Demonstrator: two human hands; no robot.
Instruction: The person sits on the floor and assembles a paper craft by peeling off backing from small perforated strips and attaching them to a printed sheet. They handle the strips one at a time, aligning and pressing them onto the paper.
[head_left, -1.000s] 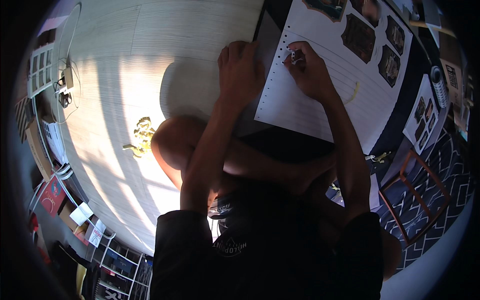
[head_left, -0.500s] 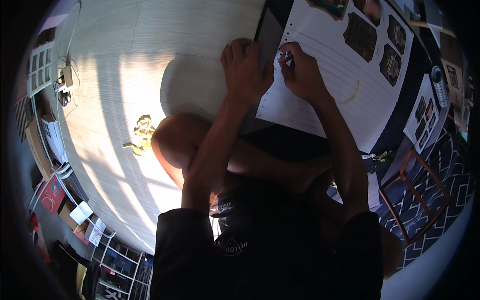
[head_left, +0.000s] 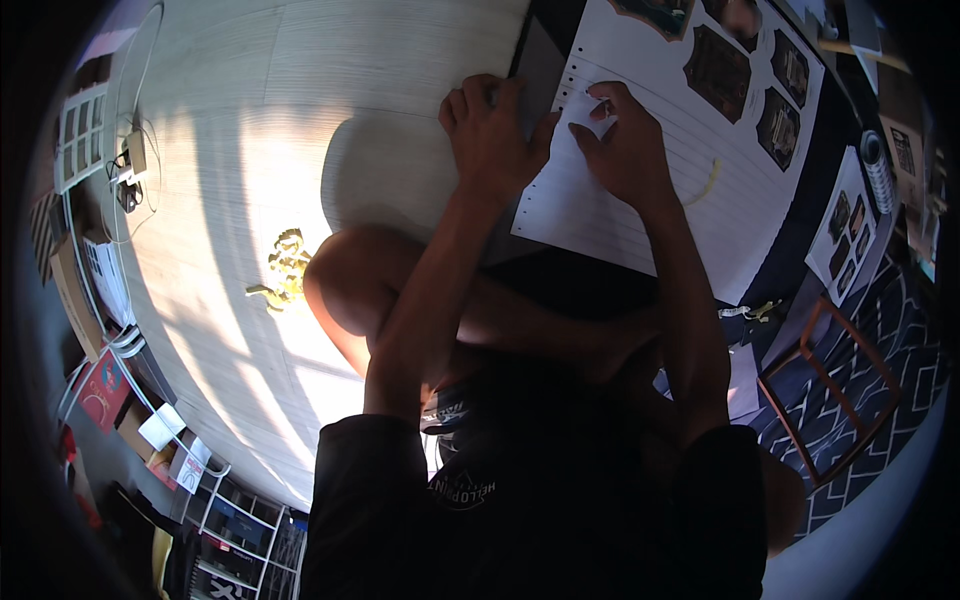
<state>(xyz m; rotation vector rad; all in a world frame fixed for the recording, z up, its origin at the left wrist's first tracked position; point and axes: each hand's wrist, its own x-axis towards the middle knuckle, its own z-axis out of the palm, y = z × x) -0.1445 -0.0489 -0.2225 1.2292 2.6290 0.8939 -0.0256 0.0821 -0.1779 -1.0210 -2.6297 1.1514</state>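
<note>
A large white sheet (head_left: pixel 610 225) with faint lines and a row of dark dots along its left edge lies before me on a dark surface. My left hand (head_left: pixel 495 140) rests palm down at that edge, fingers bent but apart, its thumb reaching onto the sheet. Over the sheet, just to the right, is my right hand (head_left: pixel 628 145); a gap shows between its thumb and index finger. A small pale spot by its fingertips is too small to make out. Dark, ornate printed shapes (head_left: pixel 718 75) sit on the sheet's far right part.
A curved yellowish strip (head_left: pixel 712 182) lies on the sheet. Crumpled yellow strips (head_left: pixel 288 268) sit on the floor beside my knee. At right are a smaller printed sheet (head_left: pixel 843 228), a spiral-bound item (head_left: pixel 877 160) and a brown frame (head_left: pixel 835 395). Shelves (head_left: pixel 240 530) stand at lower left.
My right hand has moved a little to the right, away from the dotted edge, and its thumb and index finger have parted. The left hand has barely moved.
</note>
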